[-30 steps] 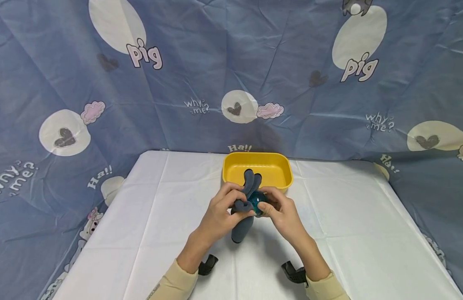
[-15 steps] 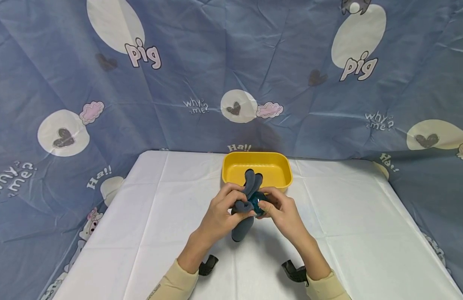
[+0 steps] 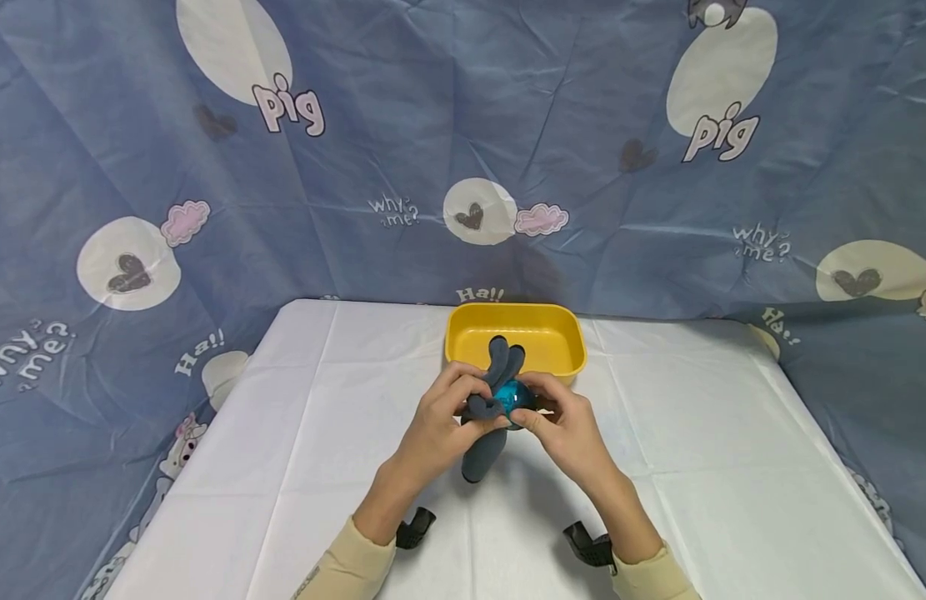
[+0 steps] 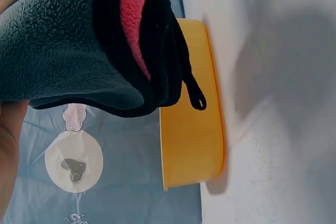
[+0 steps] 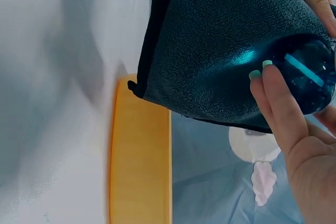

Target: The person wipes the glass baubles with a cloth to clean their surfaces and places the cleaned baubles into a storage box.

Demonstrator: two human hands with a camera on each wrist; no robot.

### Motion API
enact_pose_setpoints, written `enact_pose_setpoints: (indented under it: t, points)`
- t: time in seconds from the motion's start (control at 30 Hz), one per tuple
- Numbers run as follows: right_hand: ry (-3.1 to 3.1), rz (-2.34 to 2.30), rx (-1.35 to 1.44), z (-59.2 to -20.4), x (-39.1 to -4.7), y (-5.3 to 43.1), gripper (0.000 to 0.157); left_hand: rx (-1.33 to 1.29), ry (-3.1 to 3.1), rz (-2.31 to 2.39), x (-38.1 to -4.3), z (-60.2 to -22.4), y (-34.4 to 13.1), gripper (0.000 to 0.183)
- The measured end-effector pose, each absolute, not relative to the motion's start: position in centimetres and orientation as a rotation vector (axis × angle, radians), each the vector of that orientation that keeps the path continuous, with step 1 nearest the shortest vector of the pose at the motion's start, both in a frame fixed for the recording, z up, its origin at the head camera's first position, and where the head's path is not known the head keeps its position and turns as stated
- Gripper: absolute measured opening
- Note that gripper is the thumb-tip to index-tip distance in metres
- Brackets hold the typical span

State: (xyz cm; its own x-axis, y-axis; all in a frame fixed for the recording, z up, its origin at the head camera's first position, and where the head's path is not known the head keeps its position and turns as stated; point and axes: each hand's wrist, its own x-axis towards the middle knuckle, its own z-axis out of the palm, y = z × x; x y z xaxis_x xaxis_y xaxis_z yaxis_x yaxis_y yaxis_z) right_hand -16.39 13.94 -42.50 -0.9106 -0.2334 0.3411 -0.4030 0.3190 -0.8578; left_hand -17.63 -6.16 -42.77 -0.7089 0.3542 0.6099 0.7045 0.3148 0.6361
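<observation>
A dark grey-blue cloth [image 3: 483, 457] with black edging hangs above the white table, gripped in my left hand [image 3: 436, 425]. Its pile shows in the left wrist view, where the folded cloth [image 4: 63, 45] has a pink patch and a small black hanging loop. Against the cloth sits a clear blue ball [image 3: 517, 395], pinched between the thumb and fingers of my right hand [image 3: 571, 427]. In the right wrist view the ball [image 5: 310, 69] is glossy, with a light streak across it, and two fingertips of the right hand lie along its side. Part of the ball is hidden by fingers.
A yellow rectangular tub [image 3: 453, 340] stands just beyond the hands, near the far edge of the white-covered table [image 3: 357, 400]. Behind rises a blue printed curtain [image 3: 402, 125]. Black wrist mounts [image 3: 416, 528] sit by both forearms.
The ball has turned slightly in the right hand and now looks brighter blue, with the right thumb shifted a little across it. Left hand and cloth have hardly moved.
</observation>
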Motion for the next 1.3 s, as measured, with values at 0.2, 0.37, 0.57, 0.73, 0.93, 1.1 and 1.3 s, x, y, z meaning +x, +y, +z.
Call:
enact_pose_setpoints:
  t: [0.2, 0.37, 0.57, 0.73, 0.93, 1.1, 1.3]
  points:
    - [-2.437, 1.669, 0.576, -41.4, -16.0, 13.7, 0.044, -0.916, -2.244, -1.384, -17.7, -42.7, -6.1, 0.028]
    - [-2.431, 1.687, 0.606, -39.7, -15.2, 13.4, 0.049, -0.892, -2.258, -1.442, -17.6, -42.6, -6.1, 0.028]
    - [-2.418, 1.685, 0.645, -39.7, -15.2, 13.5, 0.052, -0.903, -2.257, -1.445, -17.6, -42.4, -6.1, 0.027]
    - [-2.433, 1.623, 0.653, -39.3, -15.1, 13.4, 0.052, -0.895, -2.265, -1.459, -17.6, -42.5, -6.2, 0.028]
    - [-2.411, 1.592, 0.680, -39.3, -15.0, 13.3, 0.053, -0.879, -2.267, -1.490, -17.6, -42.5, -6.2, 0.029]
    - [-2.349, 1.592, 0.737, -39.4, -14.9, 13.2, 0.051, -0.856, -2.269, -1.496, -17.7, -42.5, -6.3, 0.028]
    - [-2.279, 1.586, 0.808, -40.5, -15.4, 13.3, 0.048, -0.851, -2.271, -1.509, -17.8, -42.8, -6.2, 0.028]
